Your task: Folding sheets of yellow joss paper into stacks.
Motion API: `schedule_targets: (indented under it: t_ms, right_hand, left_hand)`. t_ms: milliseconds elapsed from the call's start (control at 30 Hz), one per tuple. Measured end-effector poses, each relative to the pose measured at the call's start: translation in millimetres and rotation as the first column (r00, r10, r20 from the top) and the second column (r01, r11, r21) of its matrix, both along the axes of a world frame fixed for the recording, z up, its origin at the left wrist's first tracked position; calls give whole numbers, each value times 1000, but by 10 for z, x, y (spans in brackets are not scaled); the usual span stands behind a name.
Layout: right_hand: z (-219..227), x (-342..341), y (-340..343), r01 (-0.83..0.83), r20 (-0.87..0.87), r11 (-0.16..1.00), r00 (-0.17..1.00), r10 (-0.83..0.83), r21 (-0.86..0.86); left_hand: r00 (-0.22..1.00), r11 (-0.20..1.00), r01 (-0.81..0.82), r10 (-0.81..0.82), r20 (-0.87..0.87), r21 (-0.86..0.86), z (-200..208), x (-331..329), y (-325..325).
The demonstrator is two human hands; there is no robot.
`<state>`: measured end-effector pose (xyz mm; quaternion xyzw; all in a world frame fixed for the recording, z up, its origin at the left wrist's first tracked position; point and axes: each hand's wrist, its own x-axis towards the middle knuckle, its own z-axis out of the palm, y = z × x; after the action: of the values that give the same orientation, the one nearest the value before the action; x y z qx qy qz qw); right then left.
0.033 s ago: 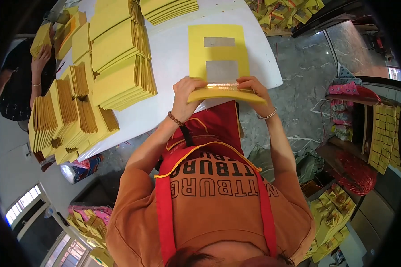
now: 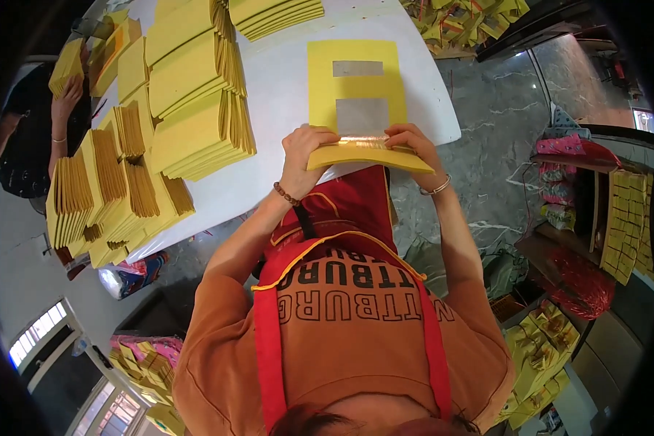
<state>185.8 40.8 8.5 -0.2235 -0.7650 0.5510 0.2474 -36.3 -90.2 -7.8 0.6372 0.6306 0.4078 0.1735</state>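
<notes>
Workpiece: flat yellow rectangular sheet with two grey, film-like rectangular windows [image 2: 322,83], lying on the white-topped work table [image 2: 280,94] close to its near edge, in front of the person; its near end is bent up, with a shiny strip along the bend. Number of layers cannot be told.
Left hand: bare left hand [image 2: 299,151] grasping the left end of the bent-up part, fingers on the far side; brown beaded bracelet [image 2: 286,194] at the wrist.
Right hand: bare right hand [image 2: 421,151] grasping the right end of the same part, fingers curled over it; thin metal-coloured bangle [image 2: 437,187] at the wrist.
Table, left of workpiece: fanned stacks of folded yellow pieces [image 2: 196,142], well apart from both hands.
Far left: a co-worker in dark clothing [image 2: 27,145], one hand on a yellow bundle [image 2: 66,67].
Clothing: red apron with yellow piping [image 2: 341,202] over an orange-brown printed shirt [image 2: 356,356].
Floor: grey marbled tiles [image 2: 479,109].
</notes>
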Motion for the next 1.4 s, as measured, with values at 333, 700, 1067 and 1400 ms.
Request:
schedule_targets:
  t_ms: [333,700,1067,1400]
  right_hand:
    - [70,59,8,-47,-20,992,999,45,-121]
    - [25,-134,-41,269,49,919,963,-267,-289]
    - [-39,-289,1,501,119,865,861,-494,-31]
    - [-105,-339,41,506,143,859,848,-511,73]
  left_hand:
    - [998,993,46,-50,37,106,134,-19,37]
    - [801,940,-229,330,500,-253,196,99,140]
    - [787,897,-256,409,461,-360,263,-8,358]
    - [786,875,-273,442,431,-399,299,-41,362]
